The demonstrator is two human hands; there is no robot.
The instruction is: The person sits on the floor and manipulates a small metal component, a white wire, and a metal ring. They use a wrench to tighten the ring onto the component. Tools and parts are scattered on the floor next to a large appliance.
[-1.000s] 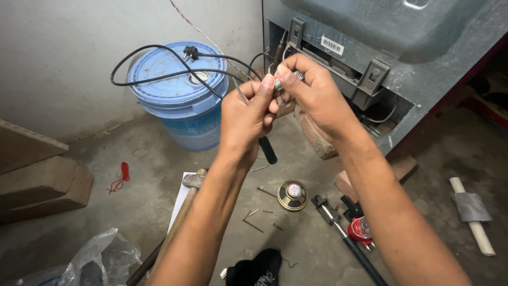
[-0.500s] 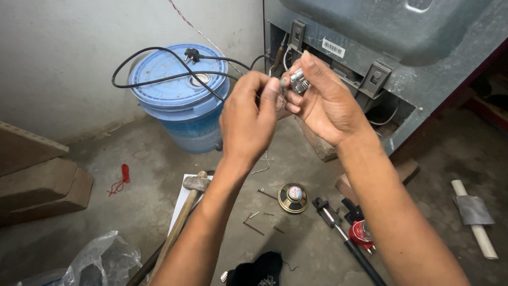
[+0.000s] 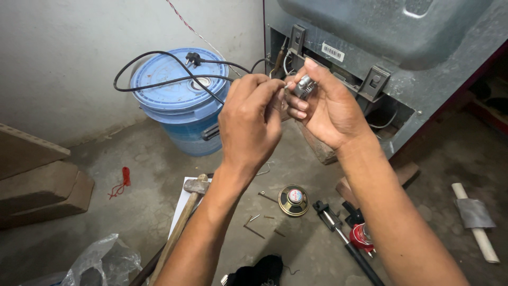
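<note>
A small metal part (image 3: 304, 86) was held by the right hand (image 3: 323, 108); its wire end was pinched by the left hand (image 3: 251, 122), not yet joined.

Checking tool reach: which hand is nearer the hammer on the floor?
Left. The left hand is raised over the hammer; the right hand holds a small metal part farther right.
</note>
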